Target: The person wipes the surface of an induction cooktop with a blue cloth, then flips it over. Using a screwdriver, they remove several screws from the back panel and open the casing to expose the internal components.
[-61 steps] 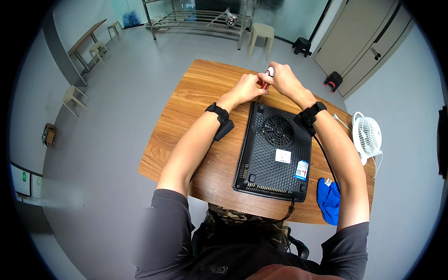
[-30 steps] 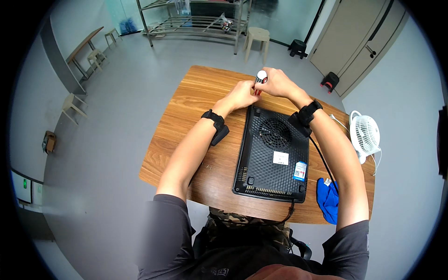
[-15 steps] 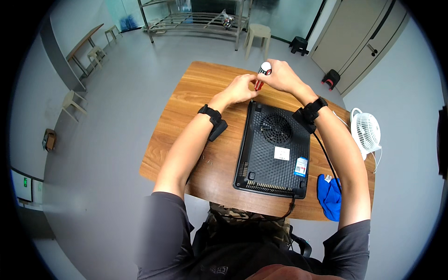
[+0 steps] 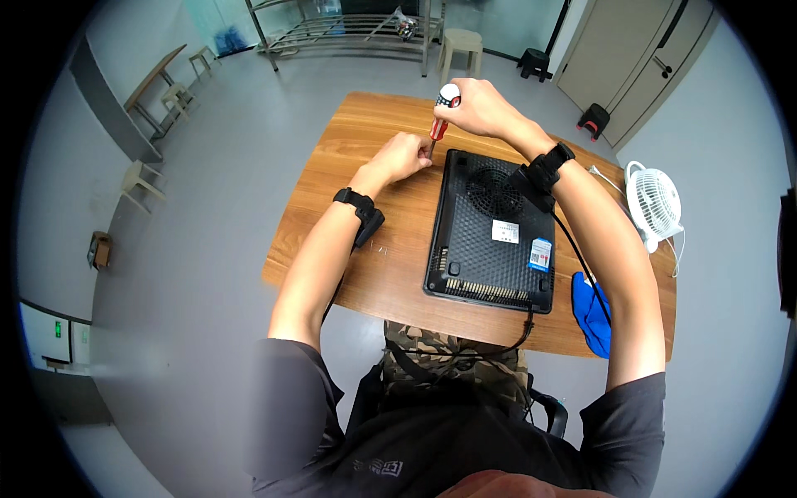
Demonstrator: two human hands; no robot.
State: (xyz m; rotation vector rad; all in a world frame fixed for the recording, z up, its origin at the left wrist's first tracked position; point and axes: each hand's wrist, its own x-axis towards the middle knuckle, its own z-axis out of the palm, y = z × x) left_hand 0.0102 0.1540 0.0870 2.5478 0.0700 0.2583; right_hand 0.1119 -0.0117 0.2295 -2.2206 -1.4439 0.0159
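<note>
My right hand (image 4: 480, 108) grips a screwdriver (image 4: 438, 129) by its red and white handle, with the metal shaft pointing down. At the lower end of that shaft my left hand (image 4: 400, 156) has its fingers pinched together; whatever lies between them is too small to make out. Both hands are over the wooden table, by the far left corner of a black induction cooker (image 4: 475, 241). The cooker rests upside down, so its round fan grille, vents, feet and labels face up. Its black cord leaves the near edge.
A white fan (image 4: 652, 199) stands at the table's right edge. The blue cloth (image 4: 591, 315) lies right of the cooker. Small thin bits (image 4: 379, 249) lie on the table (image 4: 398, 286) by my left forearm. Stools and a metal rack (image 4: 349, 37) stand beyond.
Both hands and the screwdriver have moved left and closer to me, from beyond the cooker's far left corner to beside it. More of the shaft shows now. The view has shifted slightly.
</note>
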